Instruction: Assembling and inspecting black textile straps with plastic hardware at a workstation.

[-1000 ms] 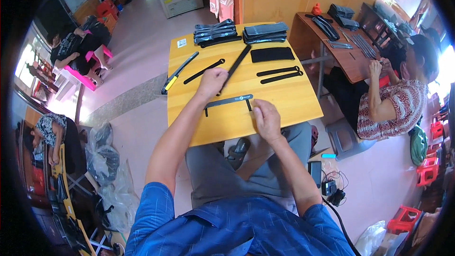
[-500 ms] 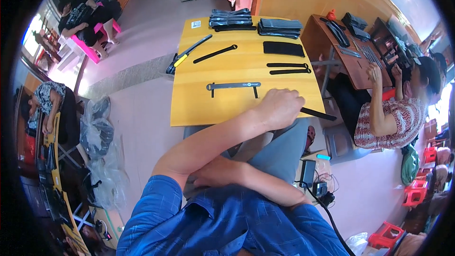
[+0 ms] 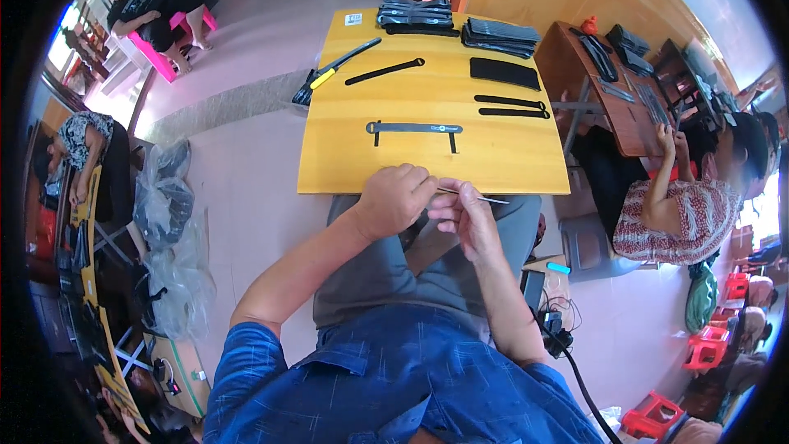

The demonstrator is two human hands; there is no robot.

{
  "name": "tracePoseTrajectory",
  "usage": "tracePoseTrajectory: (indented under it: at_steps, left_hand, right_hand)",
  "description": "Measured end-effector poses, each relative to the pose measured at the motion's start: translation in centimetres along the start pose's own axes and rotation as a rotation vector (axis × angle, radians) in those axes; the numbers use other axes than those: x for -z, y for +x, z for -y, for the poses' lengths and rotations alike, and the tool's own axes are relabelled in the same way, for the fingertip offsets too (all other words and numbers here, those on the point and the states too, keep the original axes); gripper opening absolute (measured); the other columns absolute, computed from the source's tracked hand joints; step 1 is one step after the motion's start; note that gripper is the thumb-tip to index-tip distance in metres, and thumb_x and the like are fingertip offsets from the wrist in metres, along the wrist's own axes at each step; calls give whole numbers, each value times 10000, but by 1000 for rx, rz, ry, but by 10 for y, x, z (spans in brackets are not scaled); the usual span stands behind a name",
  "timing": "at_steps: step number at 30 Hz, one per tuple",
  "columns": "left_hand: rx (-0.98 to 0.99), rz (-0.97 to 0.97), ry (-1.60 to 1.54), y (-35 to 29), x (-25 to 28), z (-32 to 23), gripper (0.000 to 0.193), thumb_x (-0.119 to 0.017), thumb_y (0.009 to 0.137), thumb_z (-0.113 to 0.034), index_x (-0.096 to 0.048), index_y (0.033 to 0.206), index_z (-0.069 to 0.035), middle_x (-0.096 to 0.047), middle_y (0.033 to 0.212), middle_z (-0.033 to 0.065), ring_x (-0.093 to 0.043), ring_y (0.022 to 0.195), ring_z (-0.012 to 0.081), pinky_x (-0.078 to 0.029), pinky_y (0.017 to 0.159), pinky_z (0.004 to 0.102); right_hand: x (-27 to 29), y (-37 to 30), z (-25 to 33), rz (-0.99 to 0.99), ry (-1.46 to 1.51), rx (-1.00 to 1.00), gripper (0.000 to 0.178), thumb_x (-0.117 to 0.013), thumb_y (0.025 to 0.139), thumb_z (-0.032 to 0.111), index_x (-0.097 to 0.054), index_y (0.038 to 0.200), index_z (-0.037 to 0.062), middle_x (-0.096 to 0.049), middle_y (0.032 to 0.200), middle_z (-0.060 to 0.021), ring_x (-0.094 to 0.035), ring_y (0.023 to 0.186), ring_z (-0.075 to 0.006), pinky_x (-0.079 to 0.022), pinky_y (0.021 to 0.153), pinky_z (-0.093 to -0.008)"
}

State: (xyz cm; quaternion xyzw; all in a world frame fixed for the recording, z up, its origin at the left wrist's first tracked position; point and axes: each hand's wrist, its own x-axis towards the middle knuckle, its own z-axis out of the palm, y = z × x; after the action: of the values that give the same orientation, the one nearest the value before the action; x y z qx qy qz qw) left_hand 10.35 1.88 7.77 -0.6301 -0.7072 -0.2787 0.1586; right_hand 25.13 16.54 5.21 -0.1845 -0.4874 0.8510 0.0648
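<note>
At the near table edge, my left hand point(image 3: 399, 200) is closed round one end of a thin dark strap point(image 3: 494, 200), seen nearly edge-on. My right hand point(image 3: 467, 218) pinches the same strap beside it; its free end sticks out to the right. Just beyond my hands lies a grey strap point(image 3: 415, 128) with a ring at its left end, and two short black strips point(image 3: 452, 143) reach down from under it. Farther off are a single black strap with a loop point(image 3: 385, 71) and two more looped black straps point(image 3: 511, 107) at the right.
The yellow table point(image 3: 345, 164) bears bundled grey straps point(image 3: 415, 12), a strap stack point(image 3: 500, 37), a flat black stack point(image 3: 504, 73) and a yellow-handled tool point(image 3: 325, 79). A co-worker point(image 3: 678, 205) sits at a brown table to the right. Plastic bags point(image 3: 168, 222) lie left.
My left hand has drawn the black strap leftward from the table's right side. My right hand has come up from my lap and taken hold of it. The view has shifted slightly.
</note>
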Motion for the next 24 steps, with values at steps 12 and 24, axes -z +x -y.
tracePoseTrajectory:
  at_steps: [12,24]
  left_hand:
    - [896,-265,-953,-57,13,5,210,-661,990,-165,-666,1123,-3,-705,945,60,-661,837,135,-534,745,263]
    - [1172,-165,-1226,-57,9,20,218,-638,1013,-211,-682,884,-42,-663,760,-1,-603,679,60,-498,622,231]
  right_hand:
    - [-13,4,-7,-206,-111,224,203,-602,1049,181,-620,1172,21,-697,938,-64,-697,835,-140,-536,740,-257]
    - [11,22,0,-253,-185,286,203,-648,1031,218,-645,1146,51,-690,897,-29,-691,790,-111,-527,669,-233]
